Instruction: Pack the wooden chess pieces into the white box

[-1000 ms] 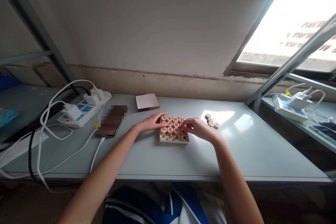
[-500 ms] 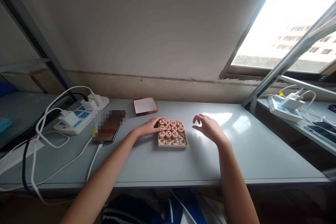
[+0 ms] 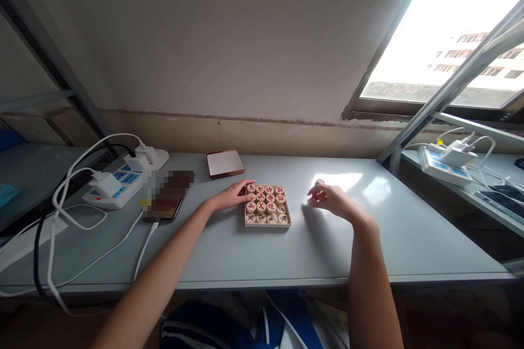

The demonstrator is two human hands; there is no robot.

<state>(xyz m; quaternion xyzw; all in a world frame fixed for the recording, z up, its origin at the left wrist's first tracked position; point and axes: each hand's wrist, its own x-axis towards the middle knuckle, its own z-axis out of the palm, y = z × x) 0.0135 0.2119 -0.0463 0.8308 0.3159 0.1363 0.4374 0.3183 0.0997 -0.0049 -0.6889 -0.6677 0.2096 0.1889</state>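
A shallow box (image 3: 268, 226) of round wooden Chinese chess pieces (image 3: 271, 207) with red and black characters lies on the desk. My left hand (image 3: 235, 195) grips its left side, the thumb over the edge by the pieces and the fingers at the upper corner. To the right of the box, my right hand (image 3: 327, 197) is just over the desk with its fingers curled together. One Chinese chess piece (image 3: 320, 181) shows at the upper edge of those fingers and seems to be in their grip; the fingers partly hide it.
The box lid (image 3: 225, 163) lies inside-up behind the box. At left are a phone (image 3: 170, 196), partly blurred, a power strip (image 3: 126, 179) with chargers, and loose white cables (image 3: 143, 251). A wall (image 3: 229, 136) bounds the desk (image 3: 245, 262) at the back.
My right hand has moved slightly right and turned, its fingers closing from a wide curl. A chess piece now shows at them. My left hand stays at the box.
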